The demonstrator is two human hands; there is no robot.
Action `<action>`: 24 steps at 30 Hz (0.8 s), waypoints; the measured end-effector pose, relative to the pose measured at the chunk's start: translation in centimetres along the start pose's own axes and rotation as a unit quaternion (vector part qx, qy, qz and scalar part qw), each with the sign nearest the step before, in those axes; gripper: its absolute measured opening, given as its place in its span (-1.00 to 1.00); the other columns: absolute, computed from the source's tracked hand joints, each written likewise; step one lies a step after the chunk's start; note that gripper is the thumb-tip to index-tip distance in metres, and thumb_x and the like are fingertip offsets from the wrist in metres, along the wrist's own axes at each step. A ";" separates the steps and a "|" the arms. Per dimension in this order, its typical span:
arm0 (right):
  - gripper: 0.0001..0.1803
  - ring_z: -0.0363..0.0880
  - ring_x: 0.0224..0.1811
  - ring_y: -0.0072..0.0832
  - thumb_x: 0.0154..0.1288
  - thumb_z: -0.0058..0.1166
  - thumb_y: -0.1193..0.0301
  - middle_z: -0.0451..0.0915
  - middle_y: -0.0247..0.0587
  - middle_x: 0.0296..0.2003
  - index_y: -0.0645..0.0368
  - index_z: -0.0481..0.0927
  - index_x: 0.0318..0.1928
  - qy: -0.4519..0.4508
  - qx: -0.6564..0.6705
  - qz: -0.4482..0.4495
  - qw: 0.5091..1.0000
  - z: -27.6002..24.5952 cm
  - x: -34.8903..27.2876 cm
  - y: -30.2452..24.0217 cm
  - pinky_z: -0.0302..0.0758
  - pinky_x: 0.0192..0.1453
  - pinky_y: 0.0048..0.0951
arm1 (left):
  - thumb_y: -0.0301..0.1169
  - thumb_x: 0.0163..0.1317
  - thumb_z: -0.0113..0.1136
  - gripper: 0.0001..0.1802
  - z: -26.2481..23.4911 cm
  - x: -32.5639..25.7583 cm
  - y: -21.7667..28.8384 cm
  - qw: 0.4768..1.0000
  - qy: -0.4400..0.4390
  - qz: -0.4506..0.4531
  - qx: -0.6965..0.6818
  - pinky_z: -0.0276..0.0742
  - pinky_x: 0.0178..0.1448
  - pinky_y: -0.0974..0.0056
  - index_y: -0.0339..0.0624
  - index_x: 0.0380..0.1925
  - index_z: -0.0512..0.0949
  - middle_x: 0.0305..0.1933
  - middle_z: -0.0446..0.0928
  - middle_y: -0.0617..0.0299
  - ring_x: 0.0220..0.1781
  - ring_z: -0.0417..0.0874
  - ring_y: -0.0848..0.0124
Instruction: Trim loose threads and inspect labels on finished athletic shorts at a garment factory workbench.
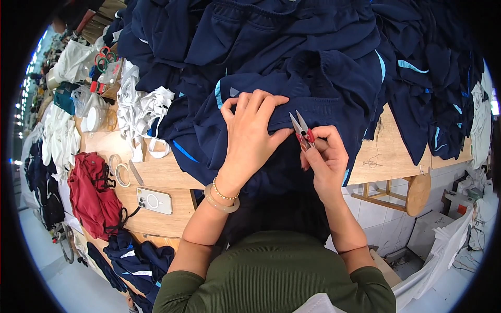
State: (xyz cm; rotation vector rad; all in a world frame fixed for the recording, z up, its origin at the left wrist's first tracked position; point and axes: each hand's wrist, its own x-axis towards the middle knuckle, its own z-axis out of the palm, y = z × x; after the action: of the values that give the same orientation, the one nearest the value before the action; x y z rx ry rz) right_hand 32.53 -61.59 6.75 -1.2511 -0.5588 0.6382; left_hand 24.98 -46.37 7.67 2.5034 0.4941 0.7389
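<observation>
Before me on the table lies a navy garment point(323, 151) with a gathered elastic waistband point(311, 106) and light blue trim. My left hand point(253, 133) rests on it just left of the waistband, fingers bent and thumb pointing right, pressing the cloth. Whether a fold of cloth is pinched under the fingertips is hidden. In my right hand point(326, 156) is a pair of red-handled thread snips point(302, 133). Their blades are parted and point up and left, close to the left thumb and the lower edge of the waistband.
More navy garments point(282, 31) are heaped behind and to the right. White straps point(151, 107), tape rolls point(122, 174), a phone point(154, 201) and a red bag point(94, 195) lie on the left. A wooden stool point(417, 195) stands below the table's right side.
</observation>
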 end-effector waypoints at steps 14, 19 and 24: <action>-0.80 0.39 -0.62 -0.61 0.35 0.00 0.55 0.55 -0.19 -0.43 0.28 0.33 -0.06 0.006 0.119 -0.065 0.991 -0.4 1.2 -3.1 0.30 -0.51 -0.63 | -0.53 -0.28 0.48 -0.38 1.4 -0.9 1.2 0.996 -0.007 -0.018 0.082 0.09 0.31 0.01 -0.08 -0.08 0.53 -0.09 0.42 0.26 0.09 0.41 0.22; -0.84 0.35 -0.63 -0.68 0.40 0.01 0.49 0.50 -0.27 -0.55 0.27 0.37 -0.09 0.038 0.027 -0.027 0.999 -2.4 2.5 -5.1 0.24 -0.53 -0.67 | -0.43 -0.30 0.54 -0.33 0.7 -1.0 0.9 0.997 0.006 -0.021 0.074 0.10 0.31 -0.02 -0.06 -0.05 0.53 -0.06 0.43 0.24 0.09 0.42 0.22; -0.93 0.25 -0.71 -0.82 0.39 0.04 0.55 0.49 -0.41 -0.63 0.27 0.46 -0.18 -0.029 -0.063 0.133 0.989 -3.6 1.0 -4.8 0.07 -0.63 -0.72 | -0.28 -0.25 0.59 -0.32 0.4 -1.0 1.0 0.999 0.009 -0.008 0.039 0.06 0.32 -0.11 -0.07 -0.02 0.54 -0.05 0.40 0.25 0.08 0.40 0.21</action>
State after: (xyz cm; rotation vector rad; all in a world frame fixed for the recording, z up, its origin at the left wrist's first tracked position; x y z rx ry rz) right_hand 36.33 -64.24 10.67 -1.4445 -0.4895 0.8762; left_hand 24.62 -47.74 7.50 2.5640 0.5587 0.7500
